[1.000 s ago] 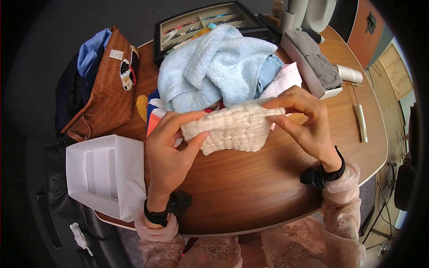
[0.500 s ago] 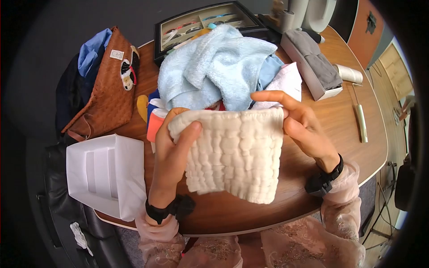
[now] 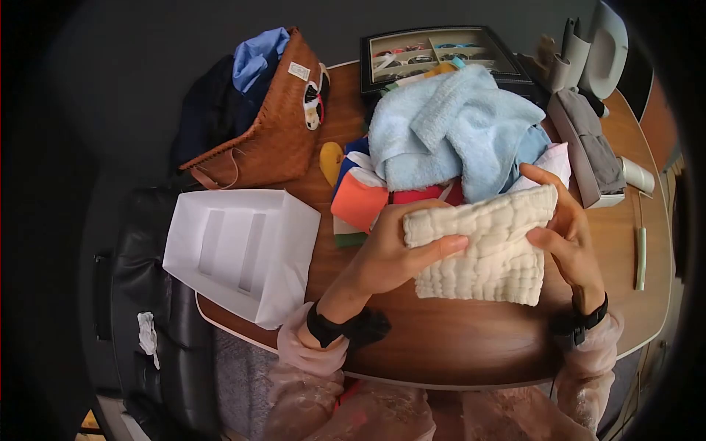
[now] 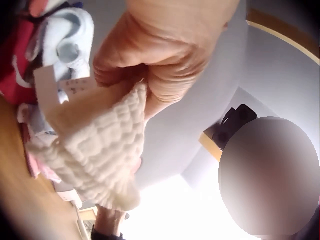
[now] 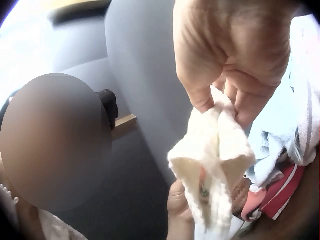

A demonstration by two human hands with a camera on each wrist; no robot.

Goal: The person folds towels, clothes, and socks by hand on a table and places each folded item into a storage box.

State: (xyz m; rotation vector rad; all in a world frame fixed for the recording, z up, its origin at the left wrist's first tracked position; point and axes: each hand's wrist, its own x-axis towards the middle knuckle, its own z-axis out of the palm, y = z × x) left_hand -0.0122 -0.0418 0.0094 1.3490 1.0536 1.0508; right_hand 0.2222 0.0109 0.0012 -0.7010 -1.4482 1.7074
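A cream, quilted gauze cloth point(image 3: 482, 253), folded into layers, is held up between both hands over the table's front half. At its left side my left hand point(image 3: 393, 253) grips it, the thumb lying across the front. My right hand point(image 3: 573, 246) pinches the right side, thumb on the front face and index finger raised behind. Seen from the left wrist, a pale printed tag point(image 4: 77, 89) shows at the cloth's edge. From the right wrist, the cloth point(image 5: 217, 132) appears edge-on, its layers parted below the fingertips. Behind it lies a heap with a light blue towel point(image 3: 441, 132) on top.
A white fabric bin point(image 3: 290, 257) stands at the table's left edge, a brown woven basket point(image 3: 276, 147) with clothes behind it. At the back is a black glasses case point(image 3: 518, 82). Folded grey fabric point(image 3: 588, 136) fills a box at right, beside a white roll point(image 3: 636, 176).
The cloth hung broad and flat half a second ago; now it looks smaller and is lifted. My left thumb reaches further across it, and the right thumb has moved onto its front. The head view has shifted.
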